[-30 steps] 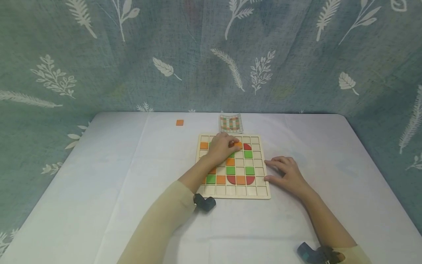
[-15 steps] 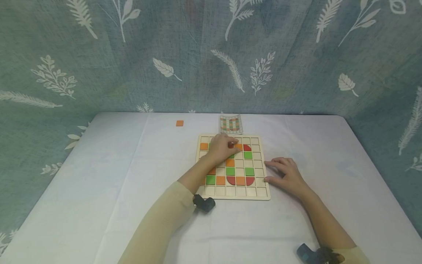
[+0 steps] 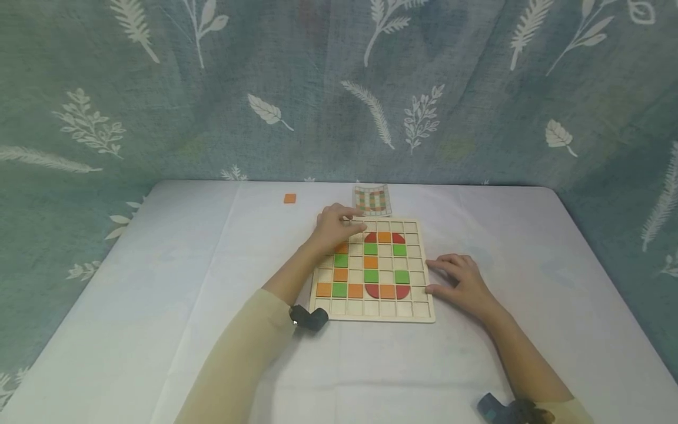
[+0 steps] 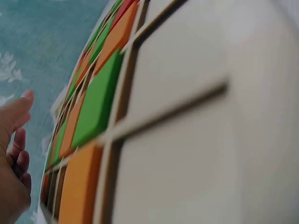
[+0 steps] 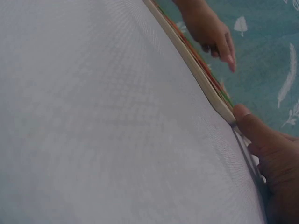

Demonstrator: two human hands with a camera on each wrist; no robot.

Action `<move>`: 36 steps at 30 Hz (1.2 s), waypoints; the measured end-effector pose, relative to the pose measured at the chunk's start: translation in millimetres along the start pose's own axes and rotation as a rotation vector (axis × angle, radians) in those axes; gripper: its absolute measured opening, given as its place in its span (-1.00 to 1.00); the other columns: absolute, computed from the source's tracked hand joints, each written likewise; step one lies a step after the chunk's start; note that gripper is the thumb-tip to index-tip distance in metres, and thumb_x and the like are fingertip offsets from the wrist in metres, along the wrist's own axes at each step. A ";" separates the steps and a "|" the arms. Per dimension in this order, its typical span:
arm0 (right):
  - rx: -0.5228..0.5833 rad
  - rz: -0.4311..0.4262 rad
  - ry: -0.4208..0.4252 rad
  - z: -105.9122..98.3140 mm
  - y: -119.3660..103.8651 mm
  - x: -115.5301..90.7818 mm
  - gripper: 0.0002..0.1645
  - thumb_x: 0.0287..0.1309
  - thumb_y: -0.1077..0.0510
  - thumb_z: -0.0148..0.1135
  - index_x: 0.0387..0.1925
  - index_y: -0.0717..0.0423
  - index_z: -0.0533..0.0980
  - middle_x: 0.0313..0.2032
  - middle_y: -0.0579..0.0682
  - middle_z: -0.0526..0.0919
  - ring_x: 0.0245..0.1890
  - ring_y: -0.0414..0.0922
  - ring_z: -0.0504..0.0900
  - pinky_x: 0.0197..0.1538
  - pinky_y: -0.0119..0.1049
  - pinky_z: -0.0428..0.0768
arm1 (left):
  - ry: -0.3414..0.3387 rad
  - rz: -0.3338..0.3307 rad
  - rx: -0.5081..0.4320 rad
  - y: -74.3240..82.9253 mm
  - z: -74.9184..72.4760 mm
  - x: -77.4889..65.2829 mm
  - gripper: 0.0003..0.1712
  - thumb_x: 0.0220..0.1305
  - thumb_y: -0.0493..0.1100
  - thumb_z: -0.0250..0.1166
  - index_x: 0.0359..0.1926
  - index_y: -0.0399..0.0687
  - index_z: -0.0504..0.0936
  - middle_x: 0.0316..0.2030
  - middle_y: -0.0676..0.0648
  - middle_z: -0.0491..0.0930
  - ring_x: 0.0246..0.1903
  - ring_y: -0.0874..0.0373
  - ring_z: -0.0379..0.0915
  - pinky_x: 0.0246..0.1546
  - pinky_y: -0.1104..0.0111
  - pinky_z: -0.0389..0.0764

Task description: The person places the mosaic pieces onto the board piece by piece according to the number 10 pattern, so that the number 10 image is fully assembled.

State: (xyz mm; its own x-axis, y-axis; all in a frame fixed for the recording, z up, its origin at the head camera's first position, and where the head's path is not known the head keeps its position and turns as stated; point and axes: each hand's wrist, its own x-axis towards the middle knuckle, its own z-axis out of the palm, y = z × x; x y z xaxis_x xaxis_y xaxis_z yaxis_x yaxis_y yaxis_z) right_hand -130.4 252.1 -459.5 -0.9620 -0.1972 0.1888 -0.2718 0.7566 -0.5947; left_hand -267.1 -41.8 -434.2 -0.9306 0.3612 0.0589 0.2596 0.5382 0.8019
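A square wooden grid board lies on the table, with orange, green and red pieces in its cells. Over its upper left part hovers my left hand, thumb and index finger apart and nothing seen between them. In the left wrist view the same hand is apart from the board, beyond the green tile. My right hand touches the board's right edge with its fingertips; the right wrist view shows the thumb against that edge. An orange tile sits between two red rounded pieces in an upper row.
Behind the board lies a small pattern card with a coloured grid. One loose orange tile rests on the white tablecloth, left of the card. A leaf-patterned curtain hangs at the table's far edge.
My left hand has moved left, off the orange tile between the red pieces, uncovering more of the board. My right hand has stayed at the right edge.
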 end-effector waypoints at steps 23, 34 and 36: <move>0.019 -0.033 0.018 1.9 1.9 -1.8 -0.34 -0.19 0.01 0.52 0.03 0.07 0.57 -0.02 0.09 0.52 0.04 0.01 0.31 0.07 0.00 0.27 | 0.375 -0.281 0.150 -72.4 -77.7 1.9 -0.35 0.13 0.04 0.34 0.24 0.00 0.46 0.16 -0.24 0.26 0.16 -0.17 0.04 0.18 -0.04 0.01; 0.012 -0.042 0.023 0.2 2.4 -1.5 -0.34 -0.19 0.00 0.52 0.03 0.06 0.57 -0.02 0.08 0.52 0.04 0.00 0.32 0.09 -0.01 0.27 | 0.345 -0.410 0.274 -77.7 -80.8 13.4 -0.35 0.23 0.03 0.25 0.30 -0.04 0.37 0.20 -0.32 0.21 0.20 -0.24 0.01 0.20 -0.06 -0.02; 0.011 -0.044 0.025 -0.7 2.9 -1.7 -0.34 -0.20 0.00 0.52 0.03 0.07 0.57 -0.02 0.09 0.52 0.04 0.01 0.33 0.09 -0.01 0.27 | 0.348 -0.407 0.287 -77.7 -79.2 13.1 -0.41 0.25 0.03 0.24 0.26 -0.04 0.43 0.14 -0.29 0.29 0.15 -0.21 0.08 0.17 -0.03 0.03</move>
State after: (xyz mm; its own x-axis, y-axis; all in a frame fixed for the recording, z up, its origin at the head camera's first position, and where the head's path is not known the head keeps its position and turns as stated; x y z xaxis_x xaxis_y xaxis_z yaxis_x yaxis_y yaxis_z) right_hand -129.6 255.0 -461.0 -0.9482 -0.2149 0.2341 -0.3145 0.7404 -0.5940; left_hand -319.9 -139.2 -448.6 -0.9869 -0.1611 0.0112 -0.1208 0.7822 0.6113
